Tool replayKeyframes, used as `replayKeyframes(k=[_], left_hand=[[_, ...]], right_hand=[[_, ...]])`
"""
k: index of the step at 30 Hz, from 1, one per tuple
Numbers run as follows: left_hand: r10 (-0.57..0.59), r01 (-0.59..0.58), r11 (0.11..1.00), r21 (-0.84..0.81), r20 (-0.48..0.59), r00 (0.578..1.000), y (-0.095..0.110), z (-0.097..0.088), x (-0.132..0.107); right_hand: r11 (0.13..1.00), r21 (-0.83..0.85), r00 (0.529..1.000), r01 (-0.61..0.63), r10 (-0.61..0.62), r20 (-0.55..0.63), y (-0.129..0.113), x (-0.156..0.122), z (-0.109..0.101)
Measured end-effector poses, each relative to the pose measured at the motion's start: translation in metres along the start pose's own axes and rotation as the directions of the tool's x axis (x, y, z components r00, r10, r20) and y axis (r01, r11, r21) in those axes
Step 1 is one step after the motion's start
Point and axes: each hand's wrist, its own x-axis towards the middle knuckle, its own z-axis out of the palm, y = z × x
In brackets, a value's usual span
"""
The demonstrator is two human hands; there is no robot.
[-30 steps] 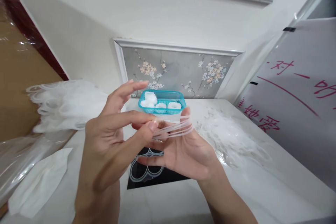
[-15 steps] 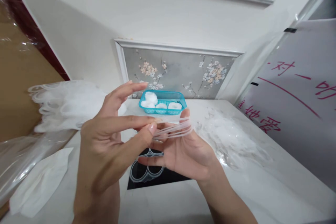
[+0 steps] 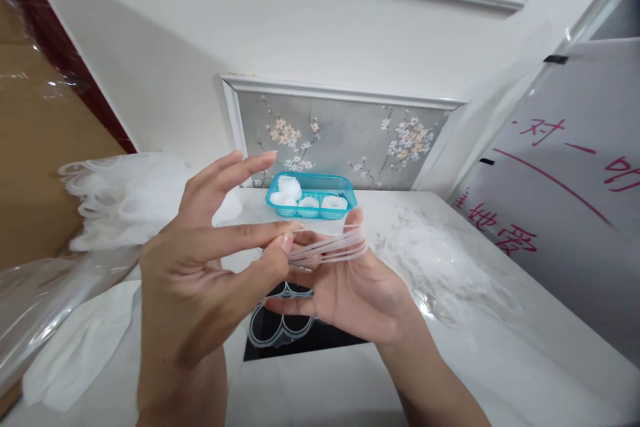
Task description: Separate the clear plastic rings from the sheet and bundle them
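Note:
Thin translucent white bands (image 3: 330,252) stretch between my two hands above the counter. My left hand (image 3: 200,280) pinches their left end between thumb and forefinger, its other fingers raised and spread. Round the thumb of my right hand (image 3: 357,303) the bands loop at their right end, and its fingers reach left behind them, partly hidden. Behind the hands stands a small blue basket (image 3: 313,178) with several white rolled bundles (image 3: 334,203). Under the hands lies a black mat (image 3: 320,341) with clear ring-shaped pieces (image 3: 283,327) on it.
Bunches of white rings (image 3: 140,197) are piled on the left, near clear plastic wrap and a white cloth (image 3: 85,347). A loose heap of clear rings (image 3: 440,257) covers part of the counter (image 3: 310,393) on the right. A whiteboard (image 3: 575,227) leans there.
My left hand has shifted slightly left, still pinching the bands. My right hand stays nearly in place, and the view has moved slightly.

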Motion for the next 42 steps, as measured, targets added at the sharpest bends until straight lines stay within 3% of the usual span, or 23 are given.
replayKeyframes(k=[2, 4, 5, 7, 9, 10, 12, 14, 17, 21, 25, 35, 42], left_hand=[[-0.042, 0.038, 0.998, -0.059, -0.053, 0.998, 0.006, 0.004, 0.000], [-0.092, 0.072, 0.989, -0.132, -0.155, 0.984, 0.013, 0.007, 0.000], [-0.107, 0.075, 0.984, -0.159, -0.200, 0.974, 0.014, 0.008, 0.000], [-0.116, 0.079, 0.982, -0.169, -0.225, 0.967, 0.013, 0.007, 0.000], [-0.141, 0.120, 0.984, -0.132, -0.162, 0.977, 0.006, 0.002, 0.001], [-0.163, 0.153, 0.983, -0.099, -0.100, 0.982, 0.002, -0.001, 0.001], [-0.200, 0.200, 0.980, -0.004, 0.048, 0.979, -0.007, -0.007, 0.002], [-0.222, 0.206, 0.973, 0.103, 0.180, 0.958, -0.013, -0.011, 0.002], [-0.233, 0.188, 0.966, 0.175, 0.288, 0.929, -0.016, -0.012, 0.002], [-0.226, 0.195, 0.974, 0.119, 0.397, 0.890, -0.015, -0.008, 0.000], [-0.213, 0.196, 0.977, 0.083, 0.439, 0.873, -0.018, 0.001, 0.000], [-0.143, 0.183, 0.981, -0.070, 0.381, 0.913, -0.021, 0.006, 0.002], [-0.182, 0.213, 0.976, -0.045, 0.367, 0.912, -0.013, 0.004, 0.004]], right_hand=[[0.983, -0.179, 0.998, 0.051, -0.054, -0.013, -0.001, 0.000, 0.001], [0.881, -0.451, 0.980, 0.141, -0.190, -0.066, 0.000, -0.001, 0.002], [0.776, -0.607, 0.949, 0.172, -0.295, -0.109, 0.001, -0.001, 0.003], [0.462, -0.877, 0.820, 0.136, -0.549, -0.162, 0.005, 0.000, 0.003], [0.135, -0.991, 0.684, -0.007, -0.722, -0.103, 0.010, 0.001, 0.003], [0.008, -0.998, 0.651, -0.067, -0.758, -0.049, 0.012, 0.002, 0.002], [-0.162, -0.980, 0.649, -0.113, -0.759, 0.051, 0.016, 0.004, 0.002], [-0.238, -0.965, 0.668, -0.114, -0.737, 0.103, 0.018, 0.004, 0.001], [-0.272, -0.956, 0.686, -0.111, -0.717, 0.125, 0.018, 0.003, 0.000], [-0.282, -0.953, 0.682, -0.111, -0.719, 0.134, 0.016, 0.001, -0.002], [-0.278, -0.957, 0.672, -0.089, -0.726, 0.148, 0.015, 0.002, -0.004], [-0.175, -0.985, 0.666, -0.005, -0.735, 0.127, 0.010, 0.001, -0.004], [-0.196, -0.981, 0.664, -0.003, -0.734, 0.145, 0.010, 0.001, -0.003]])
